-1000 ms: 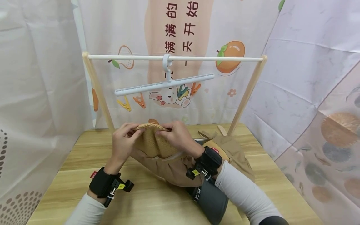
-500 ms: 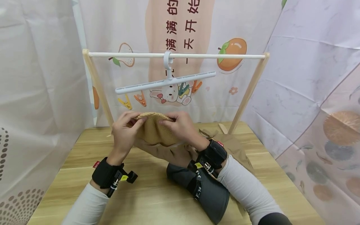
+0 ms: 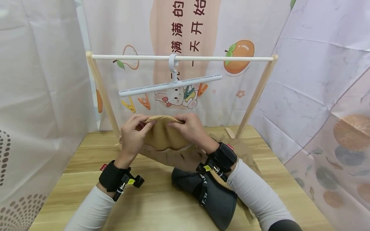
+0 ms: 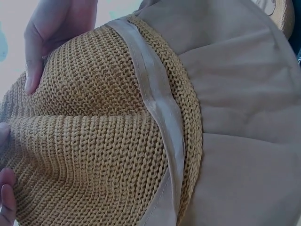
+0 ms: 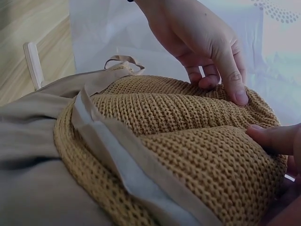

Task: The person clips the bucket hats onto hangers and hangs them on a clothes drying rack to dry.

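Observation:
Both hands hold up a sun hat with a yellow-tan knitted crown (image 3: 164, 136) and a wide tan cloth brim (image 3: 170, 158). My left hand (image 3: 133, 134) pinches the crown's upper edge on the left, thumb on the near side. On the right, my right hand (image 3: 192, 130) pinches the same edge in a like way. A pale cloth sweatband (image 4: 157, 89) runs around the base of the knit in the left wrist view. Fingers behind the knit are partly hidden. In the right wrist view, a thin tan strap (image 5: 124, 60) stands up at the hat's far side.
A dark grey visor hat (image 3: 218, 202) with white lettering lies under the right forearm. More tan cloth (image 3: 238, 149) lies at the right. Behind, a rack with a white rod (image 3: 130, 57) bears a pale blue hanger (image 3: 153, 89). Several clips, one yellow (image 3: 128, 105), show below it.
Both hands have lifted the hat off the visor hat, uncovering more of it, then shifted slightly to the right. The pinch on the crown's edge stays the same.

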